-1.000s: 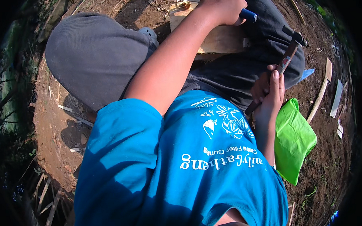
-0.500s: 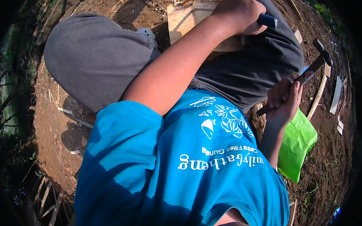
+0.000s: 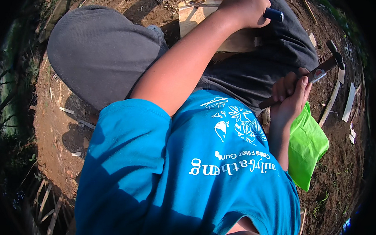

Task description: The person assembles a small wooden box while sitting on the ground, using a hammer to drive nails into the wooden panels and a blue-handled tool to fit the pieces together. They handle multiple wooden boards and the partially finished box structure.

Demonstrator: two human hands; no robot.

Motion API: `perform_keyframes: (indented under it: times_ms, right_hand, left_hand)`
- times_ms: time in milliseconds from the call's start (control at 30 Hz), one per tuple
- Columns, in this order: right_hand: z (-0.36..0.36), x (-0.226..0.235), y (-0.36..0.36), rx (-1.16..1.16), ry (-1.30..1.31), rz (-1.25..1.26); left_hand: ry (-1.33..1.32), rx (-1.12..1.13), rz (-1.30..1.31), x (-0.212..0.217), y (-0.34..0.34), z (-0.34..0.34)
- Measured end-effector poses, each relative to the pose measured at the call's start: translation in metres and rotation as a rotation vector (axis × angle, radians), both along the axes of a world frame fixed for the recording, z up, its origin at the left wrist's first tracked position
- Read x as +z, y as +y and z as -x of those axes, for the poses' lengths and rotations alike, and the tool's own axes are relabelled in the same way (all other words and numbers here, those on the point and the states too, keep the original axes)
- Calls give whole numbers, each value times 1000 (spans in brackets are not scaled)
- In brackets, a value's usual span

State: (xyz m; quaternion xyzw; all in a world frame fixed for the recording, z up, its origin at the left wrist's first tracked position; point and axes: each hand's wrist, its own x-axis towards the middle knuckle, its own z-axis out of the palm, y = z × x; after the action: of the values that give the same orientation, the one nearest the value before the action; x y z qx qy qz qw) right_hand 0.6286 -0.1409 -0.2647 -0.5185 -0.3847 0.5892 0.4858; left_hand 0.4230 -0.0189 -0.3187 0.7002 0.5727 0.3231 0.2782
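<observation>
My left hand (image 3: 246, 8) reaches across my body to the upper middle, its fingers closed round a tool with a dark blue handle (image 3: 274, 14). Only the handle's end sticks out of the fist; the tool's other end is hidden. Beneath that arm, a pale wooden board (image 3: 189, 20) lies between my bent legs, partly covered by the forearm. On the right, my right hand (image 3: 291, 93) grips a hammer (image 3: 324, 70) by its brown handle. The hammer's dark metal head points up and to the right, apart from the blue handle.
A bright green cloth or bag (image 3: 307, 148) lies beside my right forearm. My legs in dark grey trousers (image 3: 107, 54) frame the board. Wood strips (image 3: 349, 102) and chips lie on the brown soil at the right, with more sticks (image 3: 53, 219) at the lower left.
My left hand with the blue-handled tool appears slightly higher and further left. My right hand and the hammer have shifted a little, staying away from the handle. Both grips are kept.
</observation>
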Motion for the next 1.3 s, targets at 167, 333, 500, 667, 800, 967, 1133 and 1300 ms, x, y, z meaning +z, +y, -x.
perform_keyframes:
  times_ms: [167,333,500,667,800,967,1133,1300]
  right_hand:
    - [-3,4,10,177,-148,90]
    - [-4,-9,12,287,-211,234]
    - [3,-16,10,23,55,-38]
    - [-3,-13,3,311,-91,195]
    - [-13,5,13,57,85,44]
    - [-33,19,27,57,13,13]
    - [-34,24,32,114,-57,-3]
    - [-21,20,38,52,-67,-47]
  left_hand:
    - [46,19,76,-4,1,0]
    - [172,13,83,-3,1,4]
    - [202,49,4,-22,-1,9]
    - [288,61,91,-16,1,11]
    - [234,72,14,10,-3,0]
    - [82,116,-65,7,0,-9]
    - [-34,169,-78,-4,5,-9]
    - [-90,222,-56,-3,11,-6]
